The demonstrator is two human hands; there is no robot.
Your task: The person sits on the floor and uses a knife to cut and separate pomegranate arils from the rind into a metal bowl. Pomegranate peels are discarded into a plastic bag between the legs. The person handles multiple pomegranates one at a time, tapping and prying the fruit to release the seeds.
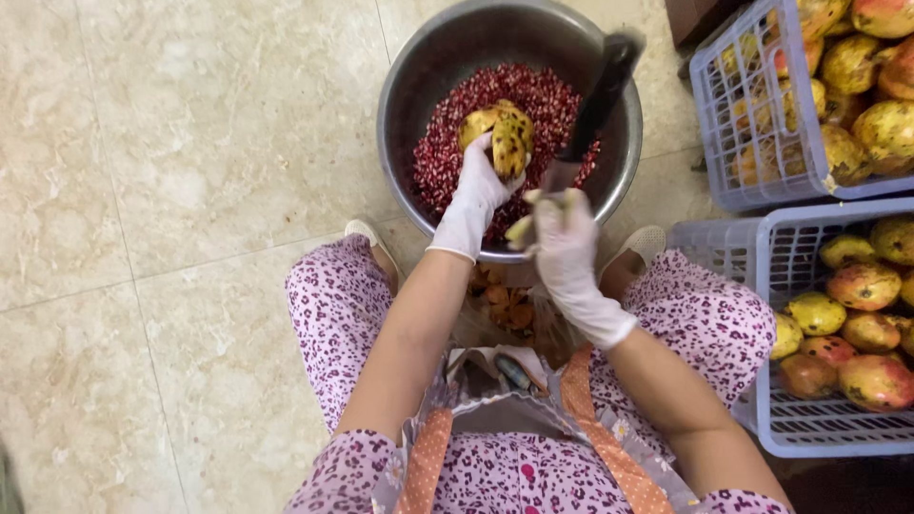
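A: Steel bowl (405,143) on the tiled floor, and it's carpeted with red pomegranate seeds (543,100) — the left hand (473,195) is right over the middle of it, white glove on, fingers wrapped around a yellow, brown-speckled pomegranate half (503,136)

B: And the right hand (564,249)?

A: Gloved too, fist closed around the handle end of a dark stick (598,100). Its long axis runs up and away from the fist, slanting over the bowl's right side, and the far tip blurs near the rim

B: So where does the fruit sit from that stick?

A: Just to its left, close but not touching from this view. The left hand is the nearer one, obviously — it's the one holding the fruit above the seeds

B: Anything crowding them?

A: Two pale plastic crates (762,181) of whole pomegranates (864,284) stand off to the right, well clear of the bowl. Some peel scraps (503,300) lie between the knees, under the wrists. Between stick and fruit I see nothing in the way
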